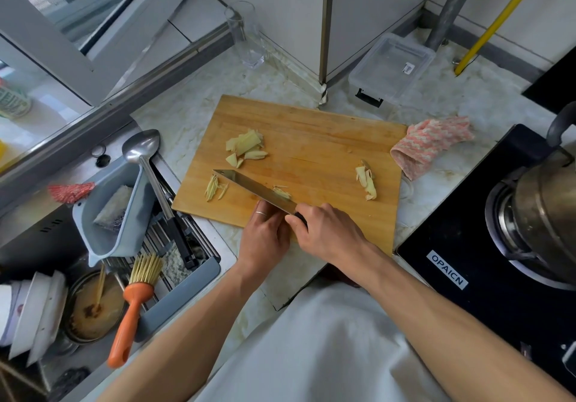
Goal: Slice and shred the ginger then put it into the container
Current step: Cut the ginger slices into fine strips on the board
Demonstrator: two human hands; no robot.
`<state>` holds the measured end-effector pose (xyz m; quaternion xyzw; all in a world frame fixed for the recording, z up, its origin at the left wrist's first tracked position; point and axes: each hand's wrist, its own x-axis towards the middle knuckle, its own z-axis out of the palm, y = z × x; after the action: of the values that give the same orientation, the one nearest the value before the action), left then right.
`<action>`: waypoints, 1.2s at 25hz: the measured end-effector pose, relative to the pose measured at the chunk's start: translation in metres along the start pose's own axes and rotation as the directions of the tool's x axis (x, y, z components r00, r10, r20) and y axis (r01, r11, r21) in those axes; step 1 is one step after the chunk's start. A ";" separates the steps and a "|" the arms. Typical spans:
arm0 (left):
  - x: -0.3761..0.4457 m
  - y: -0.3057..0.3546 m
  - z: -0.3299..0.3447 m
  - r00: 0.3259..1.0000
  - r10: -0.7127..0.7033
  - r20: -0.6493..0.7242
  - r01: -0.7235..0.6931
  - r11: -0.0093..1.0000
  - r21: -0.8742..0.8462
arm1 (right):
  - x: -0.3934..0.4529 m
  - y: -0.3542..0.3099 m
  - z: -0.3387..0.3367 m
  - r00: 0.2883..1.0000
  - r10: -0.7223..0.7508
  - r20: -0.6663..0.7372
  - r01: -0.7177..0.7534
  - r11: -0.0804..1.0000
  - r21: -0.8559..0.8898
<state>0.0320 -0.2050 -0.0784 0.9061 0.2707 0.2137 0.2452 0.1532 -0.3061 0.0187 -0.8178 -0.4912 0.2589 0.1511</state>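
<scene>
A wooden cutting board [318,139] lies on the marble counter. On it are a pile of ginger slices [246,147], thin ginger shreds [213,188] by the knife tip, more shreds [282,192] against the blade, and ginger peel scraps [367,181] at the right. My right hand [327,233] grips the dark handle of a knife [249,188] whose blade lies across the board's front. My left hand [265,236] rests at the board's front edge, its fingers tucked behind the blade, so what they touch is hidden. A clear plastic container [392,67] stands behind the board.
A pink cloth [430,144] lies right of the board. A black stove [467,261] with a metal pot [545,214] is at the right. The sink [37,245] at the left holds a grey basket [124,239], a ladle [146,158], an orange brush [131,314] and dishes. A glass [246,36] stands at the back.
</scene>
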 end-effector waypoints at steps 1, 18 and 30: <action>0.000 0.000 0.000 1.000 -0.002 0.002 0.002 1.000 -0.001 | 0.001 -0.001 0.001 1.000 -0.004 -0.003 0.004 1.000 0.001; -0.002 -0.009 0.005 0.999 0.045 0.004 -0.044 0.998 -0.046 | -0.005 0.003 -0.002 1.000 0.006 0.004 -0.006 0.999 0.039; -0.002 -0.005 0.003 0.999 0.039 -0.014 -0.040 0.998 -0.039 | -0.004 -0.001 -0.003 1.000 -0.006 0.005 0.006 1.000 0.017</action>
<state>0.0300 -0.2040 -0.0843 0.9048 0.2500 0.2297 0.2570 0.1525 -0.3096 0.0228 -0.8145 -0.4917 0.2647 0.1574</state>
